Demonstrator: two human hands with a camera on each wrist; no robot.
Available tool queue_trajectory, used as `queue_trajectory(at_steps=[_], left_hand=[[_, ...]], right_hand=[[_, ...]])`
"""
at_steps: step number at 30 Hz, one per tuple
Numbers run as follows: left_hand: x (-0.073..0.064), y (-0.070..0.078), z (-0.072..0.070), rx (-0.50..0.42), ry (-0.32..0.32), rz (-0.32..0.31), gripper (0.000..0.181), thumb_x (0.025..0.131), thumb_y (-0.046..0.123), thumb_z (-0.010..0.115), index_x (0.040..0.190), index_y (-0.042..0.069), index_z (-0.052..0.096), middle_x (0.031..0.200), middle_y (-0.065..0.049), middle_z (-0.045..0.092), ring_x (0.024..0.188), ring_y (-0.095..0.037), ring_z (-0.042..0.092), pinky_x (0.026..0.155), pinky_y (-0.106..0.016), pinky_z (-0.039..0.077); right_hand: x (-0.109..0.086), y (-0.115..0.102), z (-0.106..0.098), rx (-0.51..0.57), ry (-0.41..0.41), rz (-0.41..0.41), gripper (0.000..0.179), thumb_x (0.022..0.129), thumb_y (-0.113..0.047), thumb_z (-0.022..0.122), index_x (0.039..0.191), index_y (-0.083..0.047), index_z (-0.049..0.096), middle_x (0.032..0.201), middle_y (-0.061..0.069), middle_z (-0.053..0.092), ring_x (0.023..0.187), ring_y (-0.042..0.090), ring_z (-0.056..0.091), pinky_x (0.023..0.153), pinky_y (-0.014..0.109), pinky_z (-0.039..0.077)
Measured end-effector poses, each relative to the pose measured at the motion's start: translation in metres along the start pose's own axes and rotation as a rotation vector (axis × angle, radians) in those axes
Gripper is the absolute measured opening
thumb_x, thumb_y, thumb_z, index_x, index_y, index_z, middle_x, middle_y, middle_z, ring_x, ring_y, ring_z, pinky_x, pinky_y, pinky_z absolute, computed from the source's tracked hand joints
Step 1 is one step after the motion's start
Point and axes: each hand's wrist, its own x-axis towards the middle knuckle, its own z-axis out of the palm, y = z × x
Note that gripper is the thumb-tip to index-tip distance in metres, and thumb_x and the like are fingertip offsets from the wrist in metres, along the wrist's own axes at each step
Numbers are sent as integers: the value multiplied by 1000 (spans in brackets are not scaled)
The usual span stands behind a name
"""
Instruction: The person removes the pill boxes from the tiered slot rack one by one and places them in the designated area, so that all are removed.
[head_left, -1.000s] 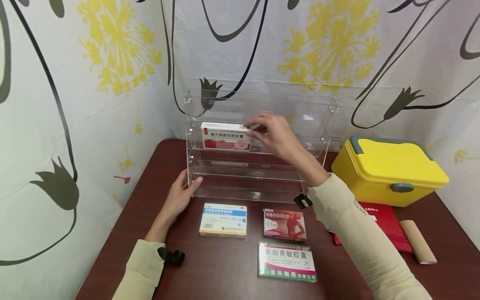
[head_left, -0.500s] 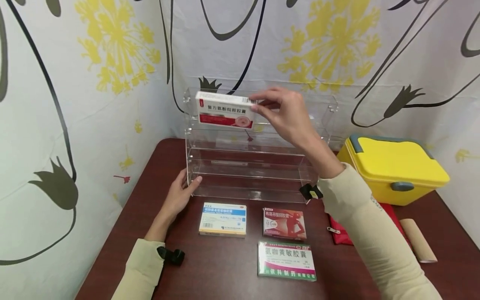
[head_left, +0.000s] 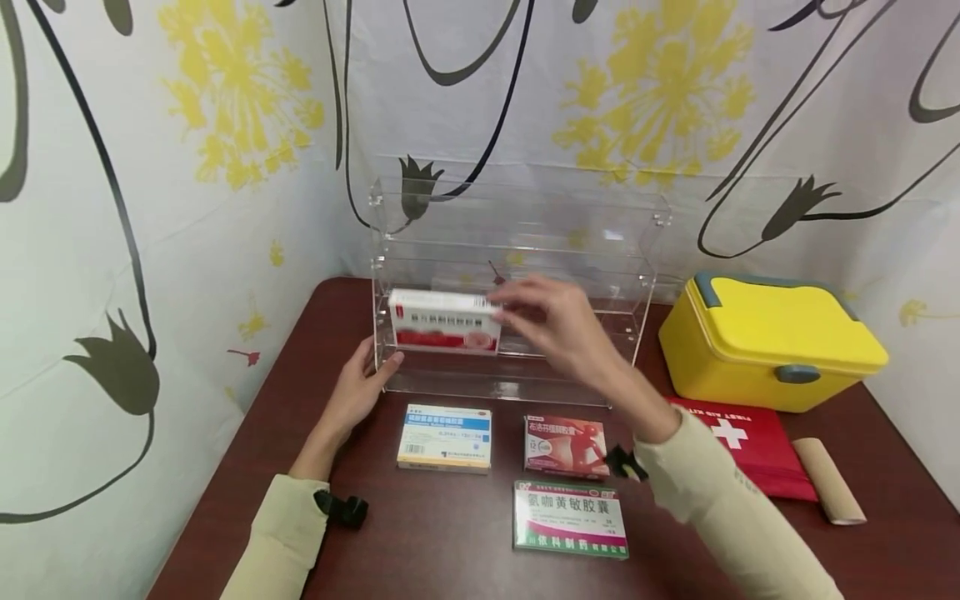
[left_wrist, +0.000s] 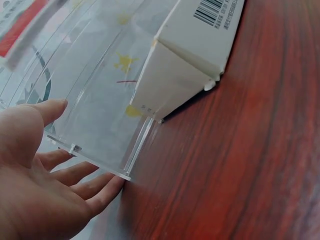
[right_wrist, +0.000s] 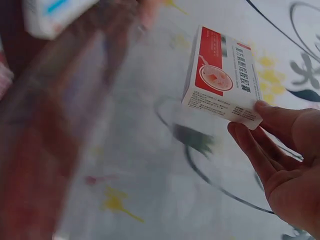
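My right hand (head_left: 551,325) pinches one end of a white and red medicine box (head_left: 444,323) between thumb and fingers. The box, a little blurred, is held lengthwise at the left half of a clear acrylic tiered rack (head_left: 510,389), by its lower tiers. In the right wrist view that box (right_wrist: 222,77) shows its printed front, with the fingertips on its end. My left hand (head_left: 358,392) grips the rack's lower left side; in the left wrist view the thumb (left_wrist: 52,110) lies on one side of the clear panel and the fingers on the other.
On the dark red table in front of the rack lie a blue and white medicine box (head_left: 445,439), a red one (head_left: 564,447) and a green and white one (head_left: 570,518). Rightward are a yellow bin (head_left: 780,333), a red first aid pouch (head_left: 757,454) and a cardboard tube (head_left: 828,482).
The right hand first lifted the medicine box from an upper tier to near the rack's top, then brought it down to the lower tiers. My left hand stays on the rack.
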Motion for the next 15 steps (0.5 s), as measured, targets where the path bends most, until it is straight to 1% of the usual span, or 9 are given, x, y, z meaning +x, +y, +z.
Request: queue_trajectory(at_steps=[2, 4, 5, 7, 8, 10, 11, 13, 15], left_hand=[[6, -9, 0, -6, 9, 7, 62, 101, 24, 56, 154, 8, 27, 149, -20, 39, 138, -32, 35, 105, -48, 36], [11, -18, 0, -10, 25, 17, 61, 102, 23, 55, 154, 9, 27, 150, -19, 39, 139, -32, 34, 107, -47, 35], [13, -23, 0, -13, 36, 18, 60, 102, 24, 55, 154, 11, 29, 149, -18, 40, 138, -31, 35, 107, -46, 35], [15, -27, 0, -14, 42, 29, 59, 102, 25, 55, 154, 12, 30, 149, -16, 41, 138, -29, 36, 107, -45, 34], [15, -29, 0, -23, 41, 37, 59, 102, 25, 55, 153, 12, 31, 149, -16, 41, 138, -29, 36, 107, -45, 35], [14, -30, 0, -31, 39, 43, 60, 100, 30, 58, 153, 14, 32, 148, -14, 43, 136, -28, 39, 105, -46, 37], [14, -30, -1, -37, 36, 46, 62, 100, 33, 59, 152, 15, 33, 147, -13, 44, 135, -28, 41, 104, -46, 38], [13, -30, 0, -31, 26, 53, 67, 98, 39, 61, 153, 15, 32, 147, -13, 44, 134, -28, 43, 103, -47, 40], [13, -28, 0, -17, 26, 51, 71, 95, 46, 62, 153, 16, 32, 145, -12, 47, 130, -28, 46, 100, -47, 41]], right_hand=[[-17, 2, 11, -8, -28, 5, 22, 86, -5, 75, 108, -3, 74, 106, 6, 70, 82, 11, 66, 68, 22, 53], [-29, 5, 19, -6, -44, 20, 22, 86, -6, 76, 108, -4, 75, 105, 5, 70, 81, 9, 66, 66, 22, 53], [-33, 6, 22, 0, -47, 31, 22, 86, -6, 77, 108, -5, 75, 106, 4, 69, 81, 8, 66, 66, 22, 53], [-39, 6, 27, 12, -44, 60, 22, 85, -8, 78, 107, -8, 76, 105, 1, 69, 81, 6, 65, 66, 22, 53], [-42, 5, 29, 42, -50, 83, 21, 85, -8, 77, 106, -8, 76, 104, 0, 69, 80, 7, 65, 65, 22, 53], [-50, 2, 34, 103, -86, 143, 20, 86, -10, 77, 106, -10, 76, 101, -3, 70, 75, 7, 64, 61, 24, 53], [-56, 0, 37, 135, -115, 183, 19, 86, -12, 77, 106, -11, 76, 102, -4, 70, 78, 7, 65, 64, 24, 54], [-71, -6, 45, 205, -195, 274, 18, 88, -17, 76, 106, -14, 76, 100, -8, 71, 78, 7, 64, 65, 26, 54], [-88, -11, 55, 242, -269, 351, 17, 89, -22, 75, 105, -18, 76, 97, -11, 71, 78, 7, 64, 66, 27, 54]])
